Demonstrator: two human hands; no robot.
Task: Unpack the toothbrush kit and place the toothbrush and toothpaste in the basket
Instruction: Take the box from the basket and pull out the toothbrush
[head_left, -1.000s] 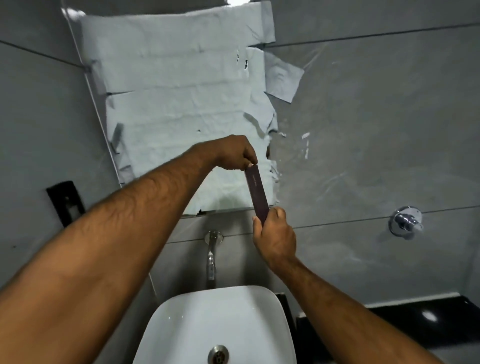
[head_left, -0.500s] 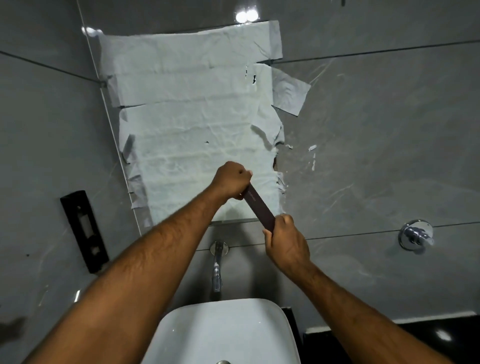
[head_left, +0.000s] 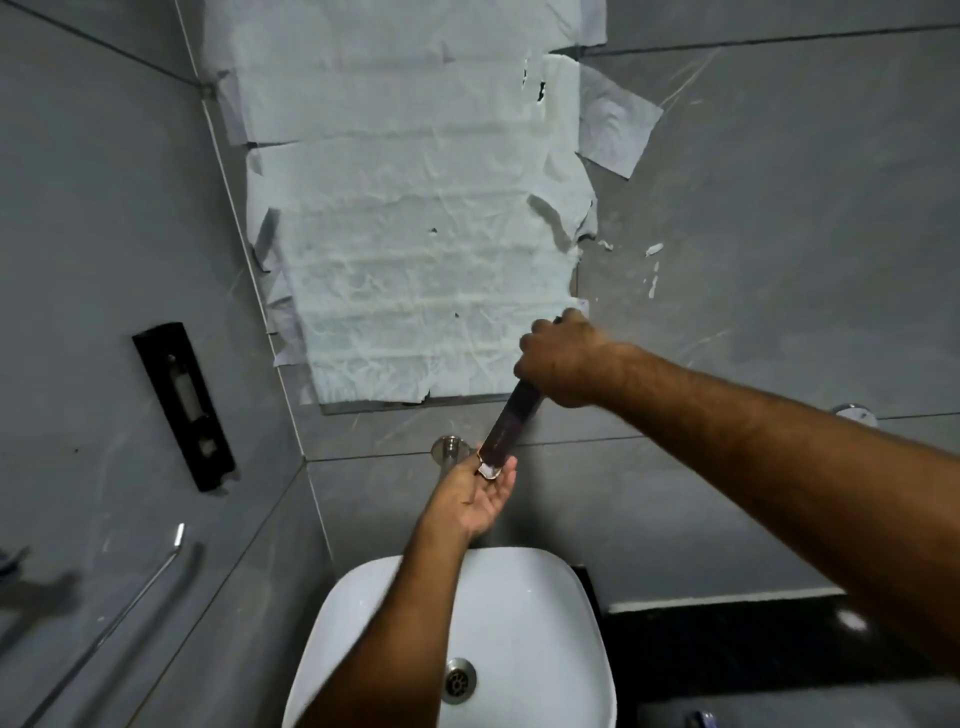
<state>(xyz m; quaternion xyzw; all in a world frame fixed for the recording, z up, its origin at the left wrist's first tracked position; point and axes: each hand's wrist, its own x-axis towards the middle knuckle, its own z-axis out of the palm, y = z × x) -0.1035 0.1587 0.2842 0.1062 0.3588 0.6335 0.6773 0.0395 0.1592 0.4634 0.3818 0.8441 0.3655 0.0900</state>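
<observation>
A long, dark purple toothbrush kit box (head_left: 511, 428) hangs tilted over the basin, upper end to the right. My right hand (head_left: 563, 358) is closed around that upper end. My left hand (head_left: 475, 499) is palm up under the lower end, thumb and fingers at the pale opened flap. No toothbrush, toothpaste or basket shows.
A white basin (head_left: 540, 613) with a metal drain (head_left: 460, 680) lies below, and a wall spout (head_left: 449, 449) sits behind my left hand. Crumpled paper covers the mirror (head_left: 415, 208). A black counter (head_left: 727, 654) is to the right; a black bracket (head_left: 184, 405) and metal rail (head_left: 119, 618) are to the left.
The box has been turned over. My right hand rose to the upper end while my left hand dropped from the top to beneath the lower end.
</observation>
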